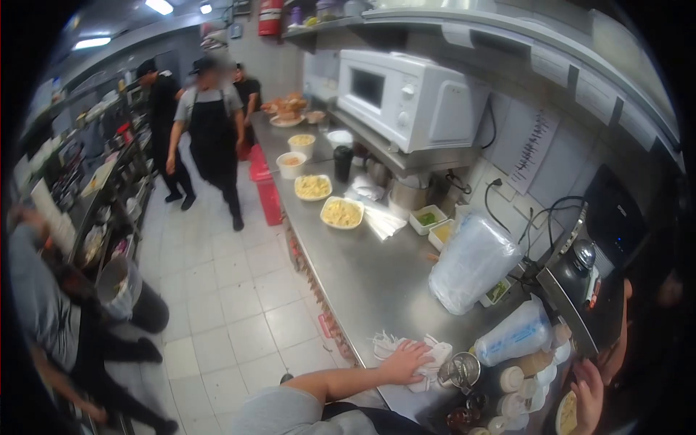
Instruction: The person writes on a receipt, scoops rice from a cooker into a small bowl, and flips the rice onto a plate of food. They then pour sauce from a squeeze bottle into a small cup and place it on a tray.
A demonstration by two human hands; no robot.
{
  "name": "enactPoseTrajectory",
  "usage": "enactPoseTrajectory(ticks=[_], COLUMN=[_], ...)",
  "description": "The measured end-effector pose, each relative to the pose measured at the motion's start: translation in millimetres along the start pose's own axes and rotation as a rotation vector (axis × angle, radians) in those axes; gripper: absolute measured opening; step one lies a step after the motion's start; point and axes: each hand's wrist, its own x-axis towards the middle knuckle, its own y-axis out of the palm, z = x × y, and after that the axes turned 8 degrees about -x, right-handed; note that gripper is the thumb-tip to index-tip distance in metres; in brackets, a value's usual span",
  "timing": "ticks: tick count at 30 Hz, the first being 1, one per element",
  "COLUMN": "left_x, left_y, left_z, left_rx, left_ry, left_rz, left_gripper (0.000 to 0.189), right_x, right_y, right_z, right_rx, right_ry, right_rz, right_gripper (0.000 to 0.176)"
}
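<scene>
My left hand (407,364) is pressed over a crumpled white cloth (436,357) at the counter's front edge, fingers curved down onto it. Just right of the cloth is a round metal strainer (460,370). At the lower right, my right hand (589,397) is raised with its fingers extended. A bowl of yellowish food (567,415) lies beside it, partly cut off by the frame. Between my hands stand several lidded jars (512,378) and a clear plastic bag with blue print (513,335).
Along the steel counter (377,268) are bowls of pasta-like food (342,213), a black cup (343,161) and a plastic-wrapped stack (475,262). A white microwave (406,98) sits above. People in aprons (210,119) stand in the aisle; another person (43,312) is at left, by a bin (148,308).
</scene>
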Motion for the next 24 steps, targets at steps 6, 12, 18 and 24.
enactPoseTrajectory(ticks=[6, 12, 18, 24], left_x=[-11, -64, -71, -68], left_y=[-23, -95, -174, -202], left_z=[12, 83, 155, 245], left_rx=[-0.086, -0.603, -0.734, -1.016], left_ry=[0.113, 0.141, -0.161, -0.333], left_rz=[0.063, 0.041, -0.037, -0.067], left_gripper=[0.068, 0.071, 0.060, 0.056], right_x=[-137, -90, -19, 67], right_y=[98, 287, 410, 443], right_z=[56, 87, 59, 30], right_rx=[0.443, 0.371, 0.152, 0.019], right_ry=[-0.279, 0.101, 0.331, 0.281], right_rz=[-0.051, 0.335, 0.480, 0.777], right_gripper=[0.056, 0.047, 0.043, 0.062])
